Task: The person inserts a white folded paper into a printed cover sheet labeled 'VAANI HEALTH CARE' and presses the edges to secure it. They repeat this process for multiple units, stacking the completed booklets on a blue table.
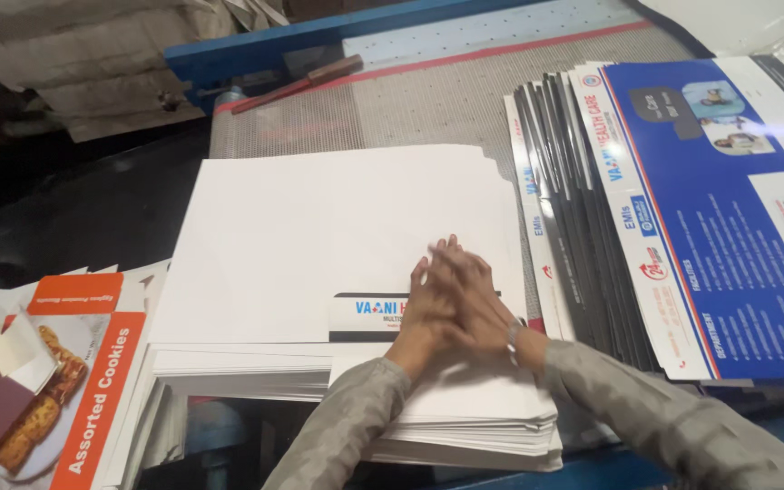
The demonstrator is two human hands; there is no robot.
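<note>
White sheet stack point(319, 245): on the counter point(428, 100), centre, top sheet blank side up, printed flap showing at its near edge.
Left hand point(424, 313): flat, fingers together, palm down on the top sheet by the flap; likely pressing it level.
Right hand point(474, 304): laid over the left, fingers straight, gripping nothing.
Lower stack point(474, 426): white sheets under the wrists, offset nearer.
Blue printed folders point(682, 218): fanned pile, right, just beside.
Cookie cartons point(74, 390): flattened, orange, left.
</note>
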